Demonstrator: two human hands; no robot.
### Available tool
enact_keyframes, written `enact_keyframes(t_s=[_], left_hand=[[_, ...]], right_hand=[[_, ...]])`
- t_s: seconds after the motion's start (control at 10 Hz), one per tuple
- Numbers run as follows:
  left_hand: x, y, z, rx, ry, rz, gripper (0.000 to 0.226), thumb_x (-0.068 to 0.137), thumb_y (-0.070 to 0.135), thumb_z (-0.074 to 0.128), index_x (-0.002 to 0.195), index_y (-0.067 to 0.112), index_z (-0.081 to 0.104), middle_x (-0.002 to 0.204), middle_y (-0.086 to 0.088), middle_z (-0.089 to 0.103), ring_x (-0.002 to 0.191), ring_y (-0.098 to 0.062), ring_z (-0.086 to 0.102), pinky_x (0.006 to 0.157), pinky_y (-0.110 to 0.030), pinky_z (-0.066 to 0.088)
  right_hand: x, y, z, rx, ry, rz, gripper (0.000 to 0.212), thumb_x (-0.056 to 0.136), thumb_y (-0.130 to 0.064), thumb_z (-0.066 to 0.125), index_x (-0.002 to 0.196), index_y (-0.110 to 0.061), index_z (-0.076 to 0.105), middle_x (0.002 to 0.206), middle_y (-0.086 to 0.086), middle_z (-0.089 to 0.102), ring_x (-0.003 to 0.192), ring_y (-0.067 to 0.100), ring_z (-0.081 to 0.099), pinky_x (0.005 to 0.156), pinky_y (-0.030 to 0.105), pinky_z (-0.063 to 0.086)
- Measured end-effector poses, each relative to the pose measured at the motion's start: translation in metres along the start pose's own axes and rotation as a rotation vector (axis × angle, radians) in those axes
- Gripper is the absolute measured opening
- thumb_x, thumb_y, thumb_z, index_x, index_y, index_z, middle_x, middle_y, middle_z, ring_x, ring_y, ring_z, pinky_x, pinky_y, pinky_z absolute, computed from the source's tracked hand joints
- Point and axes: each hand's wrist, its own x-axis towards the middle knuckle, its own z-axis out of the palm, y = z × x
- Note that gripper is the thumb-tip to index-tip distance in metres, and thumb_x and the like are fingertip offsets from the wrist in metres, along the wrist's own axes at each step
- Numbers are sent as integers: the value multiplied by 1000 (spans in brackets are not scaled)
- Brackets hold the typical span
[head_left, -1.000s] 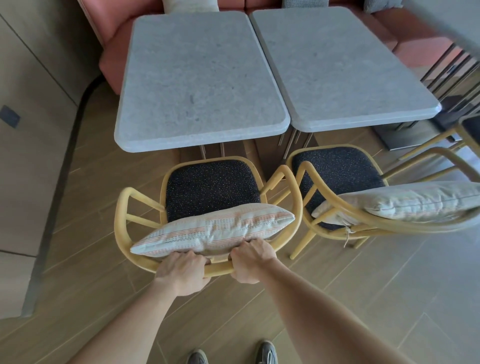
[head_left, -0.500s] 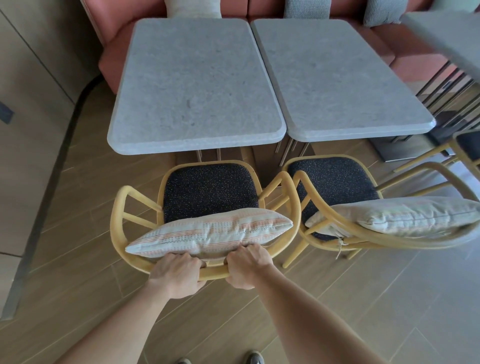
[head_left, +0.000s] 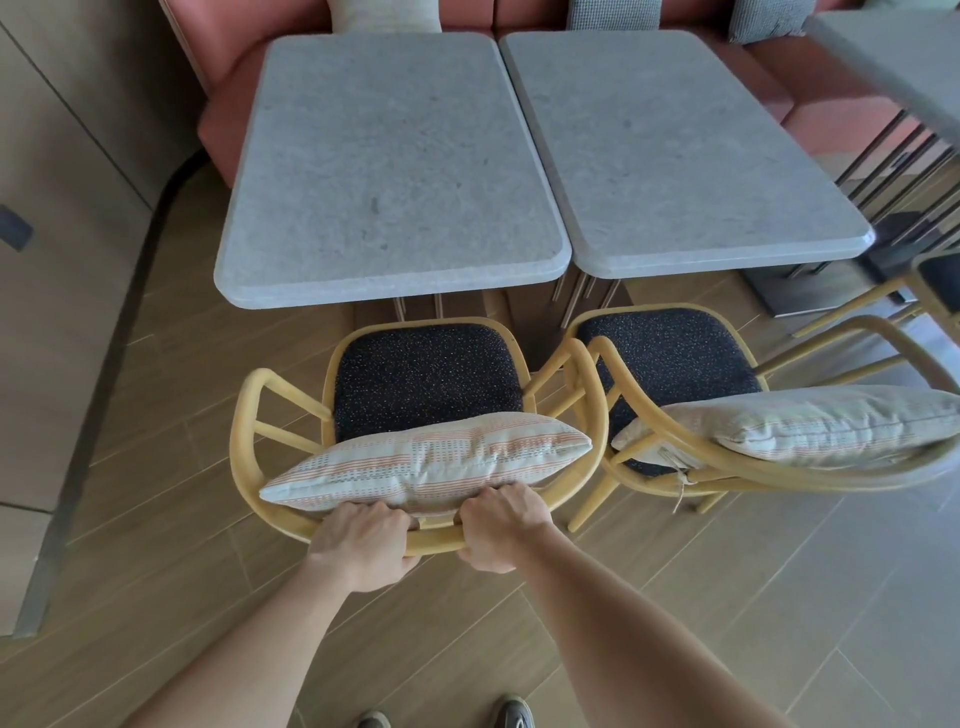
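A yellow curved-frame chair (head_left: 244, 410) with a dark speckled seat stands in front of the left grey stone table (head_left: 395, 171). A striped white and orange cushion (head_left: 426, 462) leans against its back rail. My left hand (head_left: 363, 540) and my right hand (head_left: 498, 525) both grip the top of that back rail, side by side, fingers curled over it just below the cushion.
A second yellow chair (head_left: 628, 395) with its own pale cushion (head_left: 821, 426) stands close on the right, nearly touching the first. A second grey table (head_left: 670, 145) adjoins the left one. A pink bench (head_left: 223, 119) runs behind. A wall (head_left: 57, 208) is at left; wooden floor lies around my feet.
The chair and both hands sit slightly farther forward toward the table; the view has shifted a little. My grip on the back rail is the same.
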Motion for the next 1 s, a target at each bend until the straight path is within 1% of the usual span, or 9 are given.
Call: enact_keyframes(t_s=[0.1,0.2,0.4,0.5,0.6,0.7,0.8,0.9,1.0], left_hand=[[-2,2,0,-10,-9,4,39,101,55,53,125,32,73,104,2,79,91,-20,78,82,-36,55],[-3,4,0,-17,-12,2,38,101,55,53,125,32,73,104,3,80,92,-19,78,82,-36,55],[-4,5,0,-8,-5,-1,37,101,55,54,120,31,74,102,3,80,92,-20,78,82,-37,57],[-3,5,2,-5,7,-2,37,101,57,53,116,30,74,101,3,80,91,-21,78,81,-37,56],[-2,3,5,-9,1,-10,40,100,59,53,113,29,75,97,4,80,88,-20,77,81,-37,57],[-2,4,8,-17,6,-22,39,99,58,54,114,28,75,97,5,80,86,-19,76,82,-36,59],[-8,8,6,-72,25,-67,39,99,55,57,127,33,73,100,6,80,91,-19,77,86,-36,59],[-16,7,4,-186,14,-85,46,97,54,58,140,39,63,117,8,79,110,-20,74,99,-41,55],[-44,6,-5,-487,119,-108,50,96,67,56,138,41,62,136,12,67,126,-17,63,107,-44,48]], right_hand=[[-4,0,-2,7,-7,2,27,94,-41,59,92,-18,72,62,-6,46,70,26,57,71,38,49],[-7,-1,-4,-5,-16,-5,27,94,-42,58,92,-19,71,63,-6,47,70,25,58,69,36,46],[-7,1,-4,0,-33,-1,29,94,-43,57,93,-19,72,71,-5,55,71,25,58,78,40,57],[-7,1,-4,-8,-35,-8,28,93,-44,57,95,-21,73,72,-5,55,71,25,57,74,38,54],[-9,0,-3,-12,-27,-4,29,93,-45,56,96,-22,73,65,-8,47,71,24,56,66,36,48],[-9,1,-1,-8,-8,15,31,93,-45,54,100,-23,74,64,-9,46,73,23,56,67,35,44],[-15,-2,-2,-18,35,8,36,95,-48,51,109,-24,75,88,-3,70,89,26,66,79,36,50],[-25,2,5,49,110,6,49,95,-64,51,123,-28,69,112,-2,74,107,24,68,94,41,53],[-51,-2,4,386,281,-20,52,93,-67,57,129,-30,66,127,-6,70,117,18,65,103,40,49]])
